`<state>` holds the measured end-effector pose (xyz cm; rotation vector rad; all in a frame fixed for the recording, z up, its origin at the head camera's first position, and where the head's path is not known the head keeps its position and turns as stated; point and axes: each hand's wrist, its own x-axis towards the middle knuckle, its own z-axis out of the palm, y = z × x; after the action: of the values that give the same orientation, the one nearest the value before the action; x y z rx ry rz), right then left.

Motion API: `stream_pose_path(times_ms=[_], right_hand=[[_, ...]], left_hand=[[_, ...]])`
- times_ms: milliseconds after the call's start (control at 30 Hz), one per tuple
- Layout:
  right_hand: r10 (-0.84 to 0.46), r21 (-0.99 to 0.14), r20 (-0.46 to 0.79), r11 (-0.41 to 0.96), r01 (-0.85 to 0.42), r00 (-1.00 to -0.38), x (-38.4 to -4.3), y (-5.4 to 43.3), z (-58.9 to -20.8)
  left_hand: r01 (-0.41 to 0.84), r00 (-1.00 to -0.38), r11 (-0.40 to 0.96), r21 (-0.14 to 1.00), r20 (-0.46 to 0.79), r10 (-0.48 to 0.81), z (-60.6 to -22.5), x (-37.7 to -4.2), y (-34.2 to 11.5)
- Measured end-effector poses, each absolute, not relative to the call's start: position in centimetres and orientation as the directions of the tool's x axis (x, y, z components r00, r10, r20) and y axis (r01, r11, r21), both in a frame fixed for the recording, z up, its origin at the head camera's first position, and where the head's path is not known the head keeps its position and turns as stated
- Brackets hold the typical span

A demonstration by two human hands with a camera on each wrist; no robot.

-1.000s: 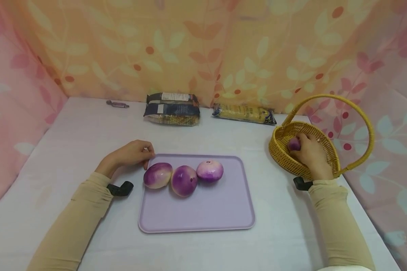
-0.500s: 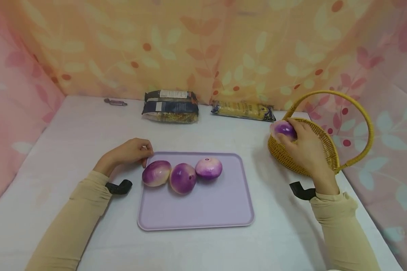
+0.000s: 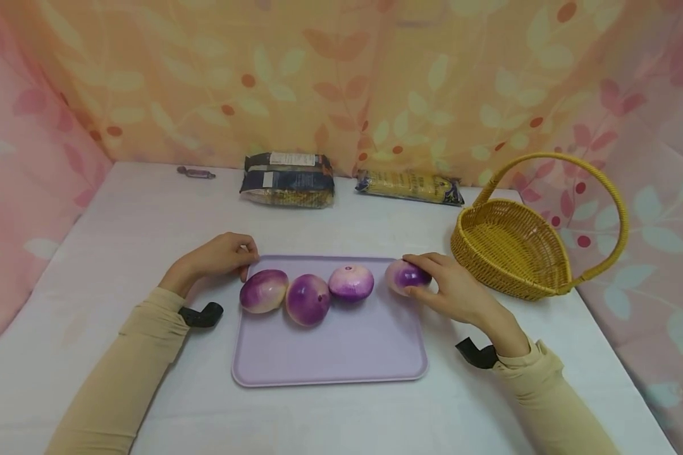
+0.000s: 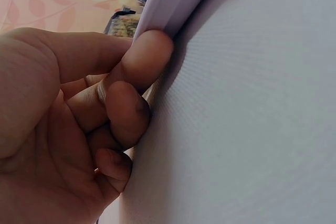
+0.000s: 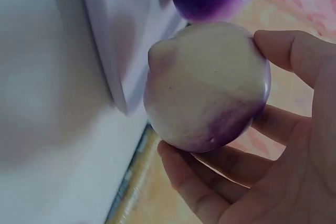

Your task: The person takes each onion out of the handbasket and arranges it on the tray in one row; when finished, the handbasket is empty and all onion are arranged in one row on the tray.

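Note:
My right hand (image 3: 452, 287) holds a glossy purple-and-white onion (image 3: 405, 277) over the back right corner of the lilac tray (image 3: 341, 354). In the right wrist view, thumb and fingers grip this onion (image 5: 207, 90) around its sides; it appears slightly above the tray. On the tray's back left part sit a tilted onion (image 3: 264, 292), a darker onion (image 3: 308, 300) and a paler onion (image 3: 351, 283), close together in a row. My left hand (image 3: 219, 254) is at the tray's back left corner. Its fingers (image 4: 149, 59) curl against the rim, pinching it.
A yellow wicker basket (image 3: 509, 253) with a tall handle stands at the right. Along the back lie a dark food packet (image 3: 287, 180), a yellow packet (image 3: 408, 186) and a small wrapped candy-like item (image 3: 196, 172). Patterned curtains (image 3: 341, 76) border the white table.
My right hand has lifted the onion out of the basket and carried it leftward to the tray, leaving the basket empty. My left hand has stayed at the tray corner.

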<state>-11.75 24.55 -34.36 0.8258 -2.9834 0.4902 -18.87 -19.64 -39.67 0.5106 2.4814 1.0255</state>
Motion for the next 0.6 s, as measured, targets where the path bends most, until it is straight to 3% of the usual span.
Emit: stream_pose_path(times_ms=[600], right_hand=[[-0.544,-0.359,0.108,0.759,-0.543,-0.832,-11.5,23.3,-36.2]], left_hand=[[0.177,-0.849,0.647,0.741,-0.218,0.482,-39.4,-18.7,-19.7]])
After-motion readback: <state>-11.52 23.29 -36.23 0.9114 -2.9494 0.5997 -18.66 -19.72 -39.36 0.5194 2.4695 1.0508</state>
